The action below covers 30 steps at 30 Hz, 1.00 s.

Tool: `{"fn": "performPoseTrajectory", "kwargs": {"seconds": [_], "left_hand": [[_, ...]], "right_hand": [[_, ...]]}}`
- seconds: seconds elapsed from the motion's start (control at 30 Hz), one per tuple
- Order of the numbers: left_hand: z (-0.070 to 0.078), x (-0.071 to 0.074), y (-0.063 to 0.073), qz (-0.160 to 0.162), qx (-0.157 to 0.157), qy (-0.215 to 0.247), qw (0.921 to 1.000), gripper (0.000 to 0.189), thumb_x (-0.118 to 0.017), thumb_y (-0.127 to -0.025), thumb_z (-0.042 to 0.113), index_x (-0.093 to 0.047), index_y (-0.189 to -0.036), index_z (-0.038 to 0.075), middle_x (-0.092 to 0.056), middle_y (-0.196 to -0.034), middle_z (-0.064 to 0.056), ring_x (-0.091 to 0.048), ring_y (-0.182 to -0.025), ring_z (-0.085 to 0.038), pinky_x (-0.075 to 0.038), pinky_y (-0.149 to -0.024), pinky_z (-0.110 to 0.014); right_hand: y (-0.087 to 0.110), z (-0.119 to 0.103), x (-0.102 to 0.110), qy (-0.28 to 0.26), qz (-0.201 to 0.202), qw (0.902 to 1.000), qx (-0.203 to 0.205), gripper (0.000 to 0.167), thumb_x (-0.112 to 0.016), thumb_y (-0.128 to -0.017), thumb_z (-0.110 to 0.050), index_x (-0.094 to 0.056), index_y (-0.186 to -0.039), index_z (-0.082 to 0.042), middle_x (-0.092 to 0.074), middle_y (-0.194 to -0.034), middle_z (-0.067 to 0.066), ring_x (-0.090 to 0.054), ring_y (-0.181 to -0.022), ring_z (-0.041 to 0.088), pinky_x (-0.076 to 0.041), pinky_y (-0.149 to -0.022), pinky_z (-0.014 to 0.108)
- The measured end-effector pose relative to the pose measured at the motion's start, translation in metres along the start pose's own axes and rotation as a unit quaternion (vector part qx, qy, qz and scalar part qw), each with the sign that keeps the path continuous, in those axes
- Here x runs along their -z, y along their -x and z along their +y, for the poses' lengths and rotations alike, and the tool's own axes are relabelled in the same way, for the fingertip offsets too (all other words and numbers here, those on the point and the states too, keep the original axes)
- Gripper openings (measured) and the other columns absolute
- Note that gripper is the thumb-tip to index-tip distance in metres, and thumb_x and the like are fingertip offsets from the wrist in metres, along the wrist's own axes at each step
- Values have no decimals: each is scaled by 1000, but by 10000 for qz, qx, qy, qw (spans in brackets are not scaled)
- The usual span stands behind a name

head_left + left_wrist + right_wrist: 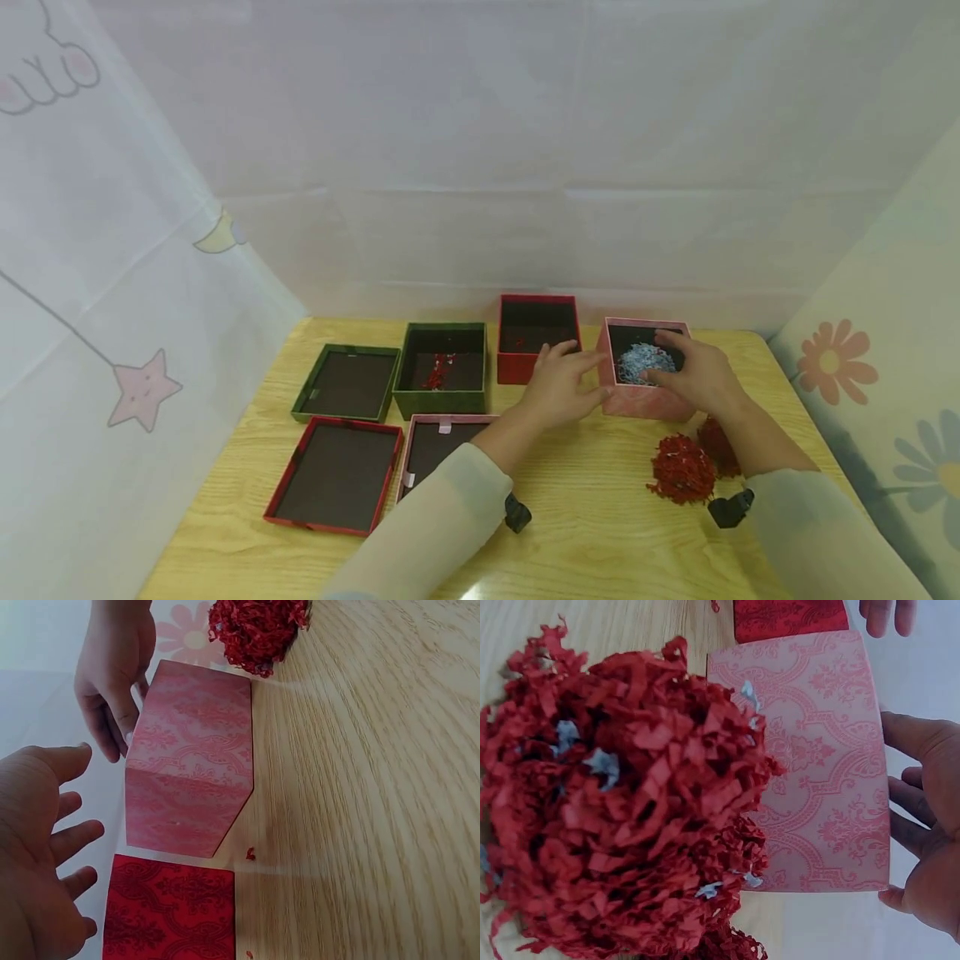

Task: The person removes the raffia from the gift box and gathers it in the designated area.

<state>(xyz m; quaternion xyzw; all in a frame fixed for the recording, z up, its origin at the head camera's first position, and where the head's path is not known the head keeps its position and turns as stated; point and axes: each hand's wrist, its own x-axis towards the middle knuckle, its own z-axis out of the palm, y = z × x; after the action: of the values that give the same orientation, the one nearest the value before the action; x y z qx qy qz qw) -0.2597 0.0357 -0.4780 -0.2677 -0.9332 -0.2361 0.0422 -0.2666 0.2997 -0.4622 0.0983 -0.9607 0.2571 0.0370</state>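
Observation:
A pink patterned box (645, 404) stands lidless at the right back of the table, with light blue shredded paper (641, 360) inside. My right hand (701, 375) hangs over its opening, fingers spread above the paper and thumb near the front rim; the fingertips are partly hidden by the box wall in the right wrist view. To the left of that box hovers my left hand (562, 387), fingers loosely apart and holding nothing. Two clumps of red shredded paper sit below my right forearm: a front clump (682, 468) and one partly covered (716, 446). Bits of pale blue are mixed into the red clump (630, 802).
Behind my left hand stands an open red box (536, 368), a few red scraps inside. Left of it, a green box (442, 402) holds red and white scraps. Green (348, 383), red (337, 479) and pink (435, 442) lids lie on the left. Printed cloth surrounds the table.

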Motion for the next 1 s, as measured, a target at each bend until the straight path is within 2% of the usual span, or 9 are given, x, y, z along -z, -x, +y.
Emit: {"fn": "performPoseTrajectory", "kwargs": {"seconds": [0.13,0.27,0.43,0.6,0.77,1.0], "left_hand": [[5,-4,-5,-64,30,-24,10000,58,-61,-101,55,-53,-154,33,-53,-154,9,-29,-154,-23,-9,-126,-59],[11,-6,-11,-167,32,-101,9998,59,-60,-101,57,-50,-155,37,-51,-156,9,-25,-156,-26,-5,-126,-60],[17,-11,-18,-219,24,-312,9993,59,-59,-100,60,-51,-155,37,-53,-154,6,-25,-156,-28,-4,-125,-62],[21,-16,-23,-318,79,-407,9986,60,-54,-101,63,-51,-155,36,-53,-155,5,-24,-156,-28,-5,-125,-62],[23,-19,-27,-434,165,-607,9971,58,-52,-102,62,-53,-153,36,-54,-154,5,-27,-155,-28,-6,-125,-63],[20,-24,-29,-418,358,-941,9940,53,-53,-103,60,-57,-150,37,-54,-153,11,-29,-155,-25,-6,-126,-59]], "right_hand": [[-7,6,-3,255,-151,9995,-90,77,-83,-89,-37,-52,-150,-2,-58,-138,33,-55,-124,57,-45,-98,73],[-13,10,-5,509,-313,9980,-192,80,-82,-88,-42,-52,-150,-2,-58,-138,34,-54,-124,58,-40,-101,77],[-21,14,-6,869,-545,9944,-252,81,-80,-89,-46,-51,-151,-2,-58,-138,34,-53,-125,59,-31,-104,80],[-28,13,-6,1180,-695,9904,-208,80,-82,-87,-45,-54,-148,-3,-60,-137,33,-55,-121,60,-33,-99,81],[-37,12,-7,1264,-921,9873,-286,76,-85,-85,-41,-57,-147,-5,-62,-136,30,-56,-121,58,-33,-97,80],[-45,11,-11,1352,-1227,9828,-294,75,-87,-83,-39,-61,-146,-9,-62,-139,26,-54,-125,54,-25,-100,82]]}}
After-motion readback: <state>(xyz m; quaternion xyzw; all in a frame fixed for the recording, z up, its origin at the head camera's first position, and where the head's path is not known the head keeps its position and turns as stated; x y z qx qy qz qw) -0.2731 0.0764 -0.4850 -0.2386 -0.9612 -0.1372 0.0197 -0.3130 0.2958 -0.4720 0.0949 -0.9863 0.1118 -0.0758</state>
